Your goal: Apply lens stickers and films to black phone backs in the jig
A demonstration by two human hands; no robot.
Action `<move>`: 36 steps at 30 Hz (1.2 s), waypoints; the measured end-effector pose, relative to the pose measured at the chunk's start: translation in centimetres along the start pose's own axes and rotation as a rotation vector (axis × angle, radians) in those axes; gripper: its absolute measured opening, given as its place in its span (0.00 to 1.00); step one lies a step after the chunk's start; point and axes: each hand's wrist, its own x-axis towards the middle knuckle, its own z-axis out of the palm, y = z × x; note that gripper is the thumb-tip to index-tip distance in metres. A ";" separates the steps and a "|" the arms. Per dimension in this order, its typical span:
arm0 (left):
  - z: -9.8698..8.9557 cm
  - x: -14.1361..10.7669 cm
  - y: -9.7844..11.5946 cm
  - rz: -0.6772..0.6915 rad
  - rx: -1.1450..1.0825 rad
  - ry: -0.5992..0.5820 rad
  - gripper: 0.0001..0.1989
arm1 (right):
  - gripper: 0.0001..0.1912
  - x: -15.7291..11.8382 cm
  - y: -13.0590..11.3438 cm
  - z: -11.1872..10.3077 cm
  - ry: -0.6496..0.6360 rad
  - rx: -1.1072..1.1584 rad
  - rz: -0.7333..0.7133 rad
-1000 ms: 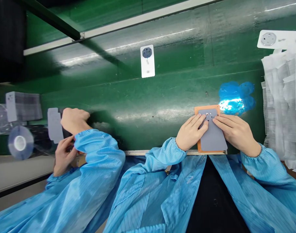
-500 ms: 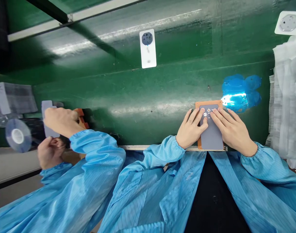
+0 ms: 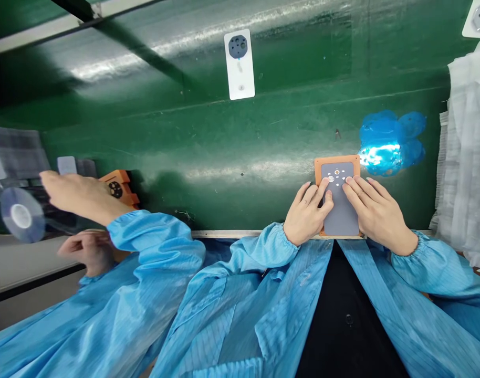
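The gray panel (image 3: 341, 212) lies in the lower right of the frame, flat on an orange fixture (image 3: 317, 164) whose rim shows along its top and left. Your left hand (image 3: 306, 212) comes in from its left: the thumb and index fingertips rest on the panel's upper left part, a little apart from each other, clamped on nothing. Your right hand (image 3: 382, 212) covers its right edge, fingers stretched out side by side, the foremost tips on the panel; you cannot tell where its thumb sits. Between your two sets of fingertips lies the cluster of small holes, and the panel's lower middle is uncovered by your fingers. Crumpled blue film (image 3: 392, 142) lies just beyond your right fingers, and a white panel (image 3: 240, 68) lies at the upper center. At the left, a co-worker's blurred hands are near another orange fixture (image 3: 126, 181).
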 end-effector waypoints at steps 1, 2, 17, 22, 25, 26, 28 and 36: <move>-0.1 0.0 0.1 0.000 -0.003 -0.007 0.19 | 0.34 0.0 -0.1 0.0 -0.004 0.001 0.005; -0.1 0.0 0.2 -0.001 -0.009 -0.016 0.19 | 0.33 0.1 -0.2 0.1 -0.008 0.001 0.011; -2.0 3.5 -1.4 -0.160 -1.068 0.465 0.23 | 0.06 1.1 -0.4 -1.6 0.662 1.693 0.448; -3.9 5.7 1.1 -0.113 -1.007 0.699 0.05 | 0.08 2.7 0.4 -1.1 0.549 2.364 0.634; -4.2 5.9 1.1 -0.047 -0.965 0.751 0.05 | 0.05 2.5 1.2 -0.5 0.497 2.328 0.556; -4.2 5.9 1.0 -0.035 -0.955 0.753 0.04 | 0.04 2.4 1.5 -0.2 0.485 2.275 0.512; -4.3 5.8 0.9 -0.031 -0.937 0.754 0.03 | 0.02 2.1 2.0 0.3 0.471 2.147 0.448; -4.2 5.9 1.2 -0.086 -0.830 0.689 0.03 | 0.08 1.9 2.5 1.1 0.511 2.079 0.552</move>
